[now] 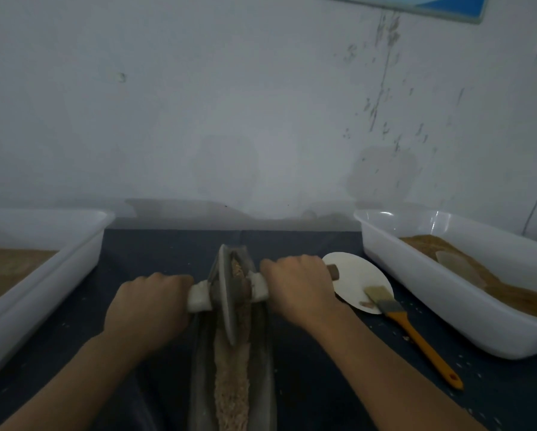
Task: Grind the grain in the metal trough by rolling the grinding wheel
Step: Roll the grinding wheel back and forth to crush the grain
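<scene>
Lengthwise metal trough points away, grinding wheel seemingly upright

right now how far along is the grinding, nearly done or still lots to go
Done: grain is loaded as a strip along the metal trough, and the near part looks broken up. In hand: the left hand and right hand grip the axle either side of the grinding wheel, which stands in the trough towards its far end. Left: the strip looks coarse, so probably more passes. The brush lies unused.

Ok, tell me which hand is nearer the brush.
Right. The right hand grips the axle just left of the brush; the left hand is across the wheel.
</scene>
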The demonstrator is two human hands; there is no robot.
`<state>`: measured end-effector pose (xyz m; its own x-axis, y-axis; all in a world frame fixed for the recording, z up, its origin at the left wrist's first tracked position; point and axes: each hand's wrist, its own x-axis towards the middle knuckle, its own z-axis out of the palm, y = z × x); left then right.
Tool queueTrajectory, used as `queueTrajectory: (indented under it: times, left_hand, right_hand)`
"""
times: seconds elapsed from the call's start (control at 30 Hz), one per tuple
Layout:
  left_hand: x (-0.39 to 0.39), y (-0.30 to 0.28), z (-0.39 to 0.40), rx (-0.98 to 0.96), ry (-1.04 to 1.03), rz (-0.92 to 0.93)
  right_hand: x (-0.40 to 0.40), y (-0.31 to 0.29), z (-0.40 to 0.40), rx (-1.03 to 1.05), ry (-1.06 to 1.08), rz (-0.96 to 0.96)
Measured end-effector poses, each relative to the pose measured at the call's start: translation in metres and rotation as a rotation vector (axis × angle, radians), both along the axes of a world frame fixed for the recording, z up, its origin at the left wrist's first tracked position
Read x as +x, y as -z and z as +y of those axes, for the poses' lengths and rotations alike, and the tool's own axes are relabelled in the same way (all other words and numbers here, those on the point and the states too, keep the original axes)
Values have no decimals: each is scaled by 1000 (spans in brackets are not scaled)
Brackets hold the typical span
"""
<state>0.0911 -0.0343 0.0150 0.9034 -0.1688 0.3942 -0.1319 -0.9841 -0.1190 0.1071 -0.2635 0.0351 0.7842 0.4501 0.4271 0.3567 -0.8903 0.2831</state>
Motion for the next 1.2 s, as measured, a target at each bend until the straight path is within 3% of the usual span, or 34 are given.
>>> queueTrajectory:
  times: [0.2, 0.37, 0.73, 0.9, 1.03, 1.2]
  left_hand:
    - [-31, -5, 2, 99, 58, 45]
    - [-60, -6, 9, 150, 66, 103]
    - [10, -2, 6, 91, 87, -72]
    - [-18, -1, 8, 115, 74, -14]
    - [-53, -5, 10, 153, 57, 92]
    - [-42, -5, 9, 158, 91, -17]
  right_hand:
    - [-32, 5, -9, 6, -45, 57]
    - [-71, 13, -21, 12, -117, -16]
    - [8, 4, -6, 9, -5, -16]
    - [-23, 4, -11, -3, -67, 43]
    - [-61, 12, -21, 4, -125, -20]
    - [-51, 11, -21, -12, -65, -10]
